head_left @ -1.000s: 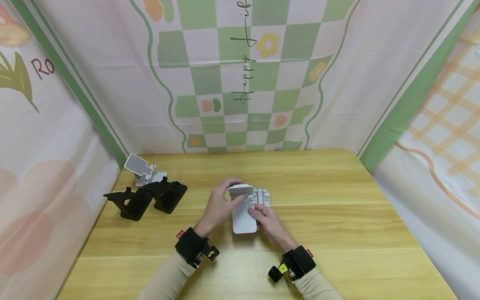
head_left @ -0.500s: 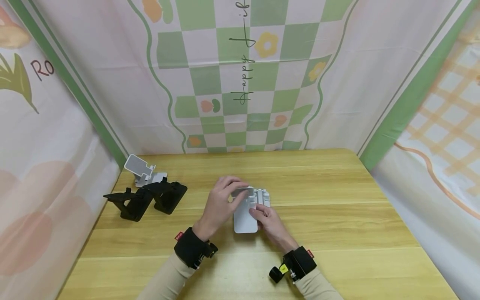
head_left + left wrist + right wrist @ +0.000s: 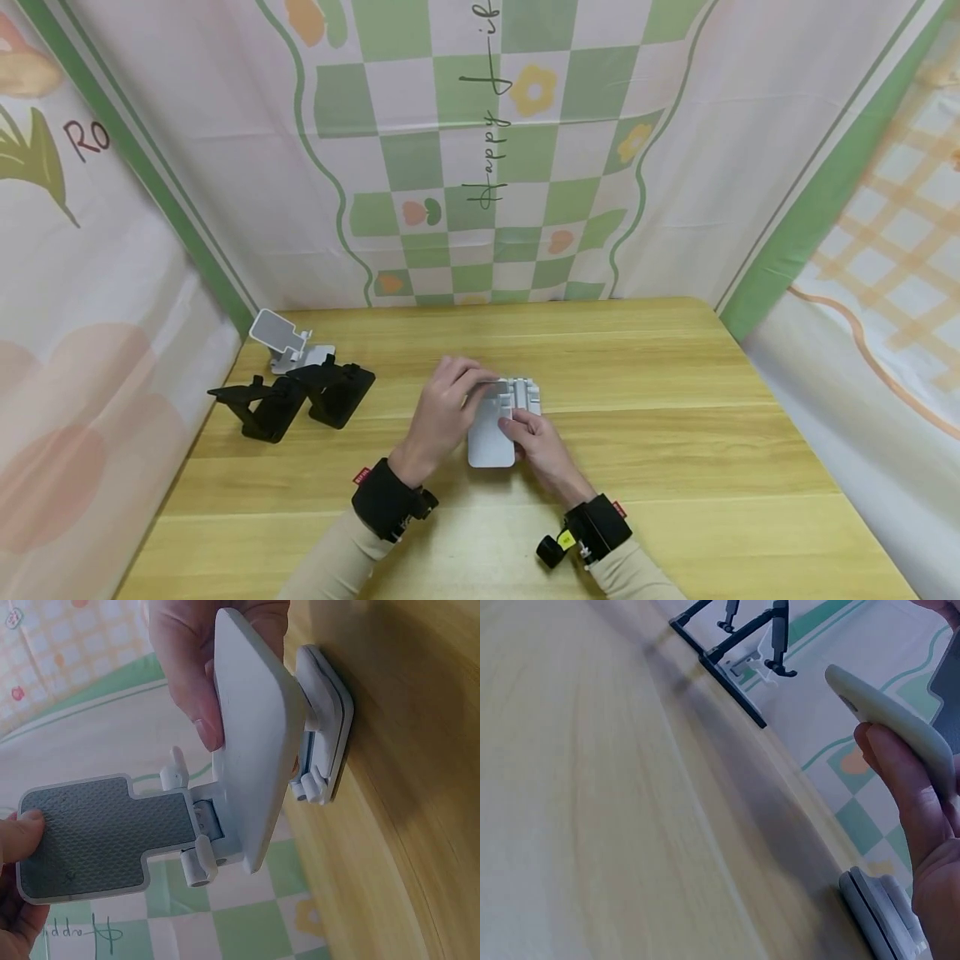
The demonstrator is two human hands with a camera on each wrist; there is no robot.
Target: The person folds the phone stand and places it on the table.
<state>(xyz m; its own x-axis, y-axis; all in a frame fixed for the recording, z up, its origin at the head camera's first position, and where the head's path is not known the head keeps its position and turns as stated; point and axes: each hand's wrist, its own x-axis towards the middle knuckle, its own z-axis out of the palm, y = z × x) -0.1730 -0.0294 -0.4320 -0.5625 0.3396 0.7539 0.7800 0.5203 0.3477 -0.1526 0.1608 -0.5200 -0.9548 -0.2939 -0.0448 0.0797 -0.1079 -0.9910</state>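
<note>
Both hands are working on a white folding phone stand [image 3: 491,433] held just above the middle of the wooden table [image 3: 675,433]; the left hand [image 3: 442,412] is pinching the grey-padded top flap [image 3: 97,832] at its far end, fingers curled over it; the right hand [image 3: 536,442] is gripping the broad white plate [image 3: 255,750] by its edge, thumb on the face; a second white stand [image 3: 522,392], folded flat, is lying on the table just beyond the hands; two black stands [image 3: 292,396] and a white open stand [image 3: 281,337] are sitting near the far left corner
</note>
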